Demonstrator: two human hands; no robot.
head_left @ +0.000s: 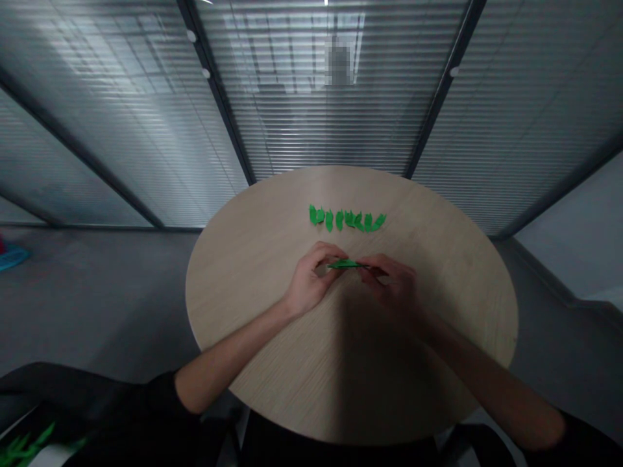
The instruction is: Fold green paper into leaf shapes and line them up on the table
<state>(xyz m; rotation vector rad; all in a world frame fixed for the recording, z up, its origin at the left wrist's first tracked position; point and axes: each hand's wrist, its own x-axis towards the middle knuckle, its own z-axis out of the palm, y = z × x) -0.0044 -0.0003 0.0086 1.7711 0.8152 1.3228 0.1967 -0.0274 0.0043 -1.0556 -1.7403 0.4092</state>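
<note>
Right up against the camera there's a black sleeve point(104, 405) on the left arm, and down in the bottom-left corner some bright green spiky bits point(24, 447), too dark and cut off to really tell what they are.

The main thing is a thin green strip point(344, 264), looks like paper or card to me, held in the air just above the middle of the table. The left hand point(309, 279) has its fingers curled and pinching one end, and the right hand point(392, 285) pinches the other, fingers pressed together. The fingers hide a lot, so I can't tell exactly how it's gripped. There's also a dark sliver near the right fingertips that I can't make out.

Just past the hands sits a row of small green leaf-shaped pieces point(345, 219) on a round pale wood-grain table point(253, 246). Thin stuff like this could crease or tear if the hands pull against each other, and a slip could drop it. Those loose pieces could get knocked out of line by a careless reach.

Beyond that, there's grey floor point(97, 305) and glass walls with blinds point(311, 117).
</note>
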